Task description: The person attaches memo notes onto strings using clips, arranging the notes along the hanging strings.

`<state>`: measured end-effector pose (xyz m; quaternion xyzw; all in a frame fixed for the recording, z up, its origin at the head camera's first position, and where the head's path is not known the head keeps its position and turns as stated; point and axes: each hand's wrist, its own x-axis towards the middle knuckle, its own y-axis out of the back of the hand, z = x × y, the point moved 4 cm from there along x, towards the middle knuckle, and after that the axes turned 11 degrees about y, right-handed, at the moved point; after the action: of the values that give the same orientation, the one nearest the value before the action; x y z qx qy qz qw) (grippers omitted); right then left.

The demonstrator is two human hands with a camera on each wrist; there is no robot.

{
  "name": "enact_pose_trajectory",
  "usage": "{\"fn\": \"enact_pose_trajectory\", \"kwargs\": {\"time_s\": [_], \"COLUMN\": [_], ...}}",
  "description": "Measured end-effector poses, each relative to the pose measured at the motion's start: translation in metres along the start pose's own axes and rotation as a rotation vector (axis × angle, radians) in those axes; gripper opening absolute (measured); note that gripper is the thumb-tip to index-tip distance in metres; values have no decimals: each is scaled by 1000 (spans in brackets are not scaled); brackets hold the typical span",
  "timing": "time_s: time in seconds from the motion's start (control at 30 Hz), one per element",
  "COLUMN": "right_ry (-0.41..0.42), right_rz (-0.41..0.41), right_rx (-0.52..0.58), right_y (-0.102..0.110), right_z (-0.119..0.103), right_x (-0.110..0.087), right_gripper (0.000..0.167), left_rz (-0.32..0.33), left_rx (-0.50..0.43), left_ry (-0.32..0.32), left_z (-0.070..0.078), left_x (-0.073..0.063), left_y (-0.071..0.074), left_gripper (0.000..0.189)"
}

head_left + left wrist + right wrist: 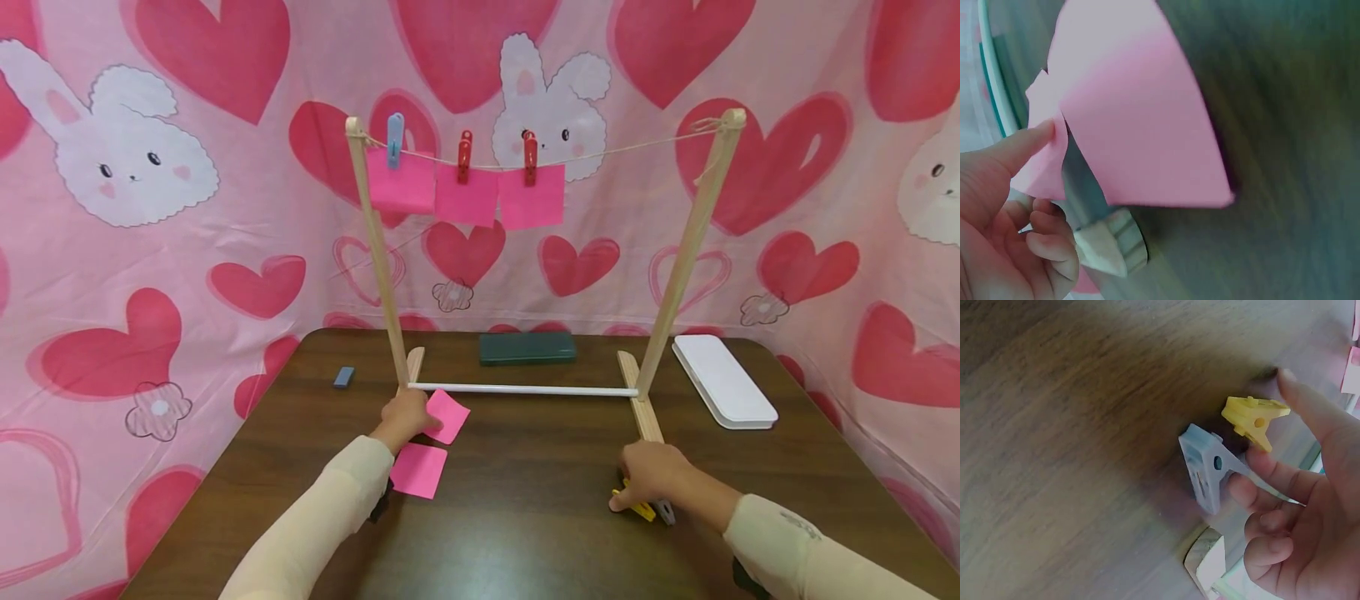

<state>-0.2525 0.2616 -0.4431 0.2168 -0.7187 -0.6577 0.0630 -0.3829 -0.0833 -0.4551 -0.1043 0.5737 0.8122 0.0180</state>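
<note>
With thumb and fingers, my left hand [405, 417] pinches a pink sticky note [450, 416] near the stand's left foot; in the left wrist view the thumb lies across that note. A second pink sticky note [420, 471] is on the table just below it, its curved face large in the left wrist view. My right hand [656, 471] holds a yellow clothespin [1250, 419] by its handle ends, between thumb and index finger. Beside it lies a grey-blue clothespin [1207, 465], close to the other fingers. Three pink notes [467, 197] hang from the string under one blue and two red clothespins [531, 158].
A wooden stand with two posts [690, 250] carries the string [622, 150]; a white rod [525, 389] joins its feet. Behind it lies a dark green case [527, 348]. A white case [725, 381] sits at right, a small blue-grey block [343, 377] at left.
</note>
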Motion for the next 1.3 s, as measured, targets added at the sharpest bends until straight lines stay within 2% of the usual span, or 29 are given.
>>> {"fn": "enact_pose_trajectory", "kwargs": {"time_s": [0.1,0.23,0.37,0.5,0.6,0.77,0.87,0.97,1.2,1.3], "right_ry": [7,7,7,22,87,348,439,440,377,366], "right_rz": [28,49,56,83,125,224,308,386,558,635], "right_rx": [21,32,38,60,133,310,338,334,345,368], "right_y": [-2,-4,-5,-6,1,31,52,72,118,140], "right_z": [-1,-2,-3,-4,-7,-15,-16,-15,-11,-10], "right_x": [-1,-3,-3,-3,-4,-7,-8,-9,-11,-9], "right_gripper": [40,37,37,36,33,21,16,19,19,17], "left_rz": [0,-22,-70,-94,-101,-156,-183,-184,-87,-78], "left_rx": [-39,-104,-157,-163,-201,-337,-445,-544,-767,-870], "left_ry": [-26,-93,-149,-189,-255,-352,-375,-379,-368,-362], "left_z": [4,10,18,24,31,51,67,85,125,141], "left_x": [-5,-11,-19,-26,-29,-34,-38,-42,-49,-52], "left_y": [-1,-1,-1,0,1,8,17,25,47,59], "left_gripper": [21,11,10,11,13,5,6,9,17,20]}}
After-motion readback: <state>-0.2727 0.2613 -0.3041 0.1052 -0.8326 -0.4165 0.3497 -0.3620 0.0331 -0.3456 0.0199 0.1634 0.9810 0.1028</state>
